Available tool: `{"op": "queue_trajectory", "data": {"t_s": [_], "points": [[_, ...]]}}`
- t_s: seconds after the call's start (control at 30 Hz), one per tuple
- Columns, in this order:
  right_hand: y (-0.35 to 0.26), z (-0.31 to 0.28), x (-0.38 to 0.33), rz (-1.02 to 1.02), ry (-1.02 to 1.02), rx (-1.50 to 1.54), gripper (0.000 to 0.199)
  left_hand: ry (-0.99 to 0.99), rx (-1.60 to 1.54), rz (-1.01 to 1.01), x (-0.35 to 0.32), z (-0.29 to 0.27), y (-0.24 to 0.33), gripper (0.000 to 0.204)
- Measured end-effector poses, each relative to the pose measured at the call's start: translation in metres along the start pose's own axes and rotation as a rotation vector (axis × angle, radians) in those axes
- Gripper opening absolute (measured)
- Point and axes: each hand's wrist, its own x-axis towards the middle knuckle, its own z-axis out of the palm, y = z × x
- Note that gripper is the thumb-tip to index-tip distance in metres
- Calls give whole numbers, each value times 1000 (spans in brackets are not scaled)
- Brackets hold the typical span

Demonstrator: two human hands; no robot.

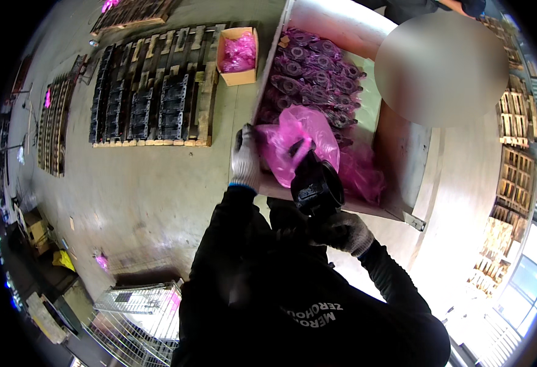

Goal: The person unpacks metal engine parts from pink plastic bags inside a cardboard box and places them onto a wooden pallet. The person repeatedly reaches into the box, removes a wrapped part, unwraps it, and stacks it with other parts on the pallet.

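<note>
Head view: right hand (344, 232), knit-gloved, fingers curled round lower end of black part (310, 197); part lies at 11 o'clock from that grip, long axis likewise, narrow end overlapping pink bag (320, 131). Left hand (246, 160), farther off, closed on bag's 9 o'clock edge. Part glossy, round-mouthed; bag thin, crinkled.

the left hand (245, 162) wears a whitish-grey glove edged in blue, the right hand (346, 233) a darker, mottled grey one. the sleeves (222, 223) are black. the casting (316, 191) is glossy black, the bag (320, 131) translucent pink, the wrapped parts (317, 79) dark under magenta film. the cardboard box (239, 77) is tan, the sheet (370, 92) pale green, the pallet (207, 92) striped brown.
</note>
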Motion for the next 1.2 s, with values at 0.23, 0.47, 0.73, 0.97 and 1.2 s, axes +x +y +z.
{"op": "queue_trajectory", "data": {"t_s": [0.23,0.47,0.73,0.97,1.2], "points": [[-19,-32,13,-522,-189,-751,31,-292,558,290,-16,36,-41,27],[-22,-38,-16,231,98,550,38,-38,1081,341,48,-6,-106,22],[-73,-28,-25,173,18,501,36,-699,1595,36,-10,42,-15,85],[-115,7,6,192,-173,151,42,-619,1562,791,-45,47,111,94],[-106,62,44,115,-221,-509,82,-1125,1572,241,-40,1,159,70]]}}
